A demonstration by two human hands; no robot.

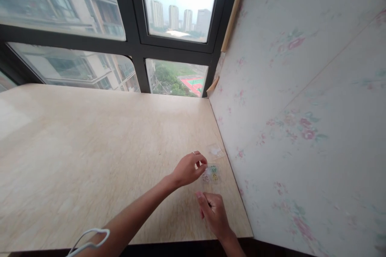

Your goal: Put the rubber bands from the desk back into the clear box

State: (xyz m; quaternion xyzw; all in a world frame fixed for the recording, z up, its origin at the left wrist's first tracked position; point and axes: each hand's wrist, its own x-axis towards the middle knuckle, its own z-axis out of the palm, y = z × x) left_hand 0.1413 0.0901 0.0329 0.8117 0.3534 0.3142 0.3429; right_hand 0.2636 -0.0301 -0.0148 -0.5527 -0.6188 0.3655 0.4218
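Observation:
A small clear plastic box (218, 180) sits on the pale stone-like sill, divided into compartments. In it lie green loops (213, 169), yellow loops (215, 177) and pinkish loops (206, 177), thin like paper clips or bands; they are too small to tell which. My left hand (190, 168), with a ring on one finger, reaches over the box's left side, thumb and fingers drawn together at its edge. Closer to me, my right hand (214, 212) is closed, its thumb lying along the curled fingers. Whatever either hand may hold is hidden.
A clear lid-like piece (215, 151) lies beyond the box, close to the floral-papered wall (301, 128) on the right. Dark-framed windows (177, 50) rise behind the sill (99, 140). A white loop (93, 237) is around my left forearm. The sill's front edge runs below my hands.

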